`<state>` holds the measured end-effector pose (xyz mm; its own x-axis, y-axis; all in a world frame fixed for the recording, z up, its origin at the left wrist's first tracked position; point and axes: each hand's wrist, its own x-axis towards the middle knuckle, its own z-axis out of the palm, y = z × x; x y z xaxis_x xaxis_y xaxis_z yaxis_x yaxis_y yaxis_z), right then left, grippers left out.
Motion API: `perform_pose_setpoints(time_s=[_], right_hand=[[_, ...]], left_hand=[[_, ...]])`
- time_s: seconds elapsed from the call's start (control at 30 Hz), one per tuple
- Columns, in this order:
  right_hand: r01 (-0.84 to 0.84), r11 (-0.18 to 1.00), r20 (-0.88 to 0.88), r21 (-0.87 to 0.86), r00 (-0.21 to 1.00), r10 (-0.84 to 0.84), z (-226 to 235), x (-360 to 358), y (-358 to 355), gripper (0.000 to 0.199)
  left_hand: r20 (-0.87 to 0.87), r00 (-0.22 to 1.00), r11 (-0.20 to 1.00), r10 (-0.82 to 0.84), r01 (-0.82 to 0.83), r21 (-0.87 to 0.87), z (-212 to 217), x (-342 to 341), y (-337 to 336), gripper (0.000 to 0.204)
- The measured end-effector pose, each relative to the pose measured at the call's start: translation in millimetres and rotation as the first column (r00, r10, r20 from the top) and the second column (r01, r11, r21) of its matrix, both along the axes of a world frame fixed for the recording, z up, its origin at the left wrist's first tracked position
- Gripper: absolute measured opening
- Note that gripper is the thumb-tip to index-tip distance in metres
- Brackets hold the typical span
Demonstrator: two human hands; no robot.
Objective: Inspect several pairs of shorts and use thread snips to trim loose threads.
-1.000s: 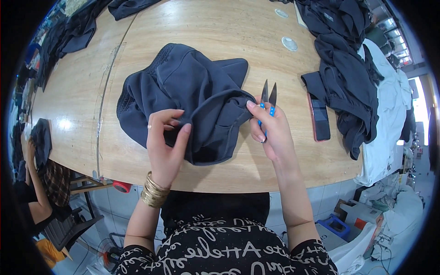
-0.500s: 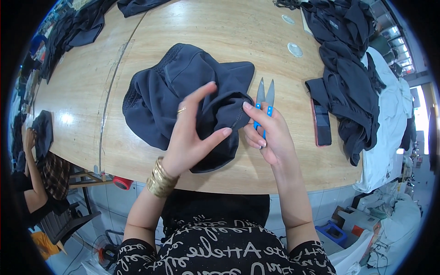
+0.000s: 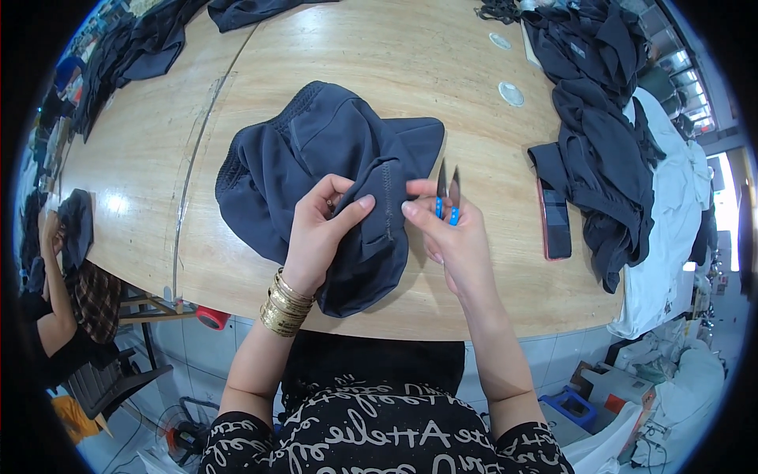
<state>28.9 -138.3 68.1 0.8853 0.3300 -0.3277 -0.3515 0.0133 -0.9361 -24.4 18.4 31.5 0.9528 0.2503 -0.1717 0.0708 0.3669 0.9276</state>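
Note:
A dark navy garment [image 3: 316, 158] lies bunched on the wooden table [image 3: 410, 55] in front of me. My left hand [image 3: 320, 229], with gold bangles at the wrist, pinches a raised fold of it that shows a stitched seam. My right hand [image 3: 450, 237] touches the same fold with its fingertips and also holds small thread snips [image 3: 448, 193] with blue handles, blades pointing away from me and slightly apart.
A phone with a red edge [image 3: 555, 220] lies to the right, beside a heap of dark garments [image 3: 604, 134] and white cloth [image 3: 671, 229]. Two small round discs [image 3: 511, 93] sit further back. More dark clothes lie at the far left, where another person [image 3: 55, 268] works.
My left hand went from flat on the garment to lifting and pinching a seam fold. My right hand with the snips has closed in on that fold.

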Motion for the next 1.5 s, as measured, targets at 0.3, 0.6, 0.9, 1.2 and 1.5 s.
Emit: perform_pose_setpoints(time_s=[0.3, 0.6, 0.9, 1.2, 1.5], right_hand=[[-0.1, 0.995, 0.127, 0.009, 0.987, 0.098, -15, -7, 1, 0.013], [0.056, 0.959, 0.719, -0.279, 0.674, 0.17, -3, -32, 10, 0.014], [-0.034, 0.977, 0.539, -0.212, 0.829, 0.146, 14, -18, -4, 0.02], [-0.089, 0.964, 0.435, -0.252, 0.879, 0.195, 4, -18, -11, 0.01], [-0.078, 0.958, 0.469, -0.276, 0.859, 0.205, 6, -17, -8, 0.01]], left_hand=[[0.121, 0.986, 0.862, 0.111, -0.156, 0.482, 1, -16, 6, 0.011], [0.127, 0.983, 0.991, -0.133, 0.133, 0.011, 10, -44, -18, 0.036], [-0.011, 0.993, 0.981, -0.116, 0.113, -0.155, 11, -41, -12, 0.022], [-0.013, 0.992, 0.967, -0.129, 0.123, -0.224, 15, -42, -10, 0.021], [-0.027, 0.993, 0.987, -0.113, 0.109, -0.118, 19, -39, -9, 0.012]])
